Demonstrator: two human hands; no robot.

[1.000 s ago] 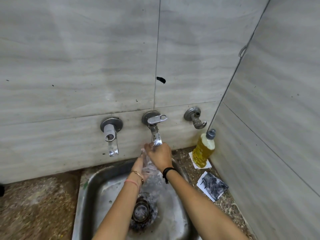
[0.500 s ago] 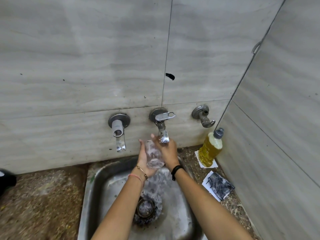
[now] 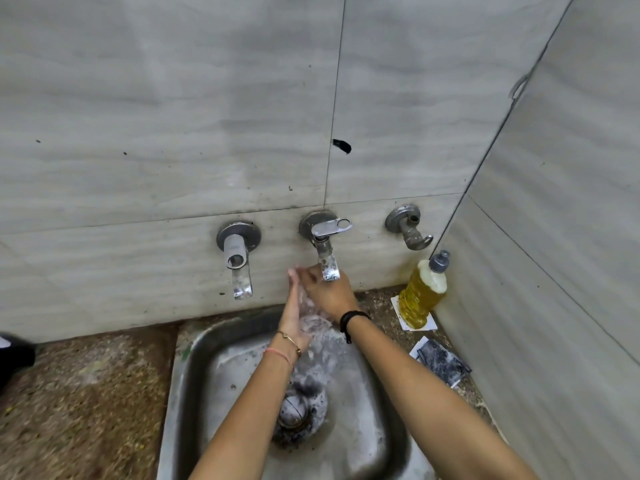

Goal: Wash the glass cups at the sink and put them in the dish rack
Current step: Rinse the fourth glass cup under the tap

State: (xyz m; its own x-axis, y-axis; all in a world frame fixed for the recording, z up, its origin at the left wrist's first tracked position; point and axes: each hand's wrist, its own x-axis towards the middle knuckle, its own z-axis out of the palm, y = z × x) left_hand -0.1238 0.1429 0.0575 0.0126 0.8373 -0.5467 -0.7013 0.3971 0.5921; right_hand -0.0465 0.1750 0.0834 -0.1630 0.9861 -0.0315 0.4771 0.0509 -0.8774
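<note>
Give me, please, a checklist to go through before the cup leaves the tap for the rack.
1. Hold on the glass cup: ok. The left hand presses against its side and the right hand curls over it.
2. Water from the middle tap reaches the cup: ok. It splashes below the hands.
3. Cup is above the sink: ok.
4. Cup is rinsed clean: cannot tell. Blur and spray hide it.
5. Place in the dish rack is known: not ok. The rack is not in view.
6. Soap bottle is away from the arms: ok. It stands upright in the right corner.
</note>
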